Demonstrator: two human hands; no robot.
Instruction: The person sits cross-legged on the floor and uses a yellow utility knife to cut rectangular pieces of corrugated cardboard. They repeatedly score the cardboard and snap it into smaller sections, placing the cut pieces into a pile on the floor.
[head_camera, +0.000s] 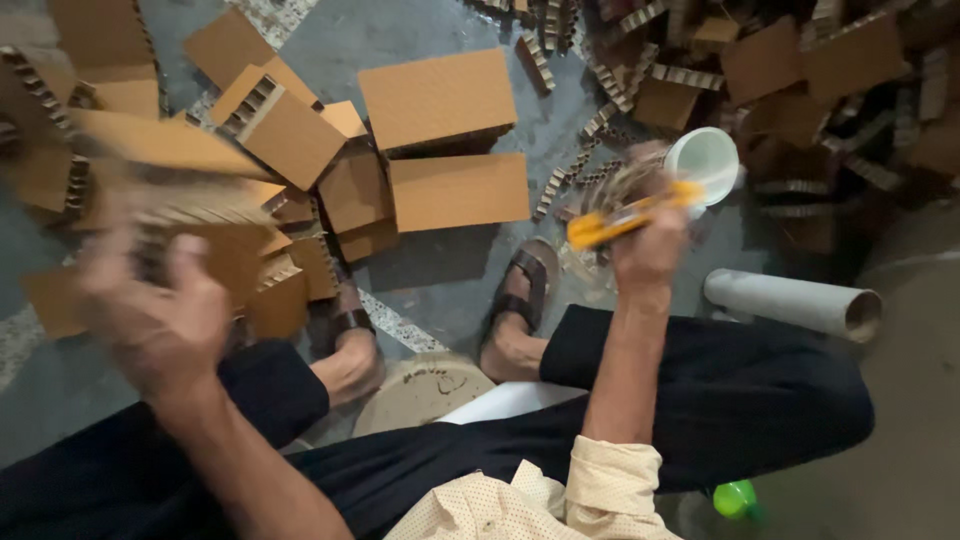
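Dark trousers (700, 390) cover my knees. Honeycomb cardboard blocks (440, 100) litter the floor ahead. My left hand (160, 310), blurred, clamps 1 cardboard block (170, 165); my right hand (648, 250) grips a yellow brush (625, 215) by a white cup (705, 160). Brushing step, I judge; next, bringing block and bristles together.

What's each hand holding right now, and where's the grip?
Right hand: yellow brush, gripped near the middle of its handle. Left hand: blurred stack of cardboard pieces, held from below; exact grip cannot be told.
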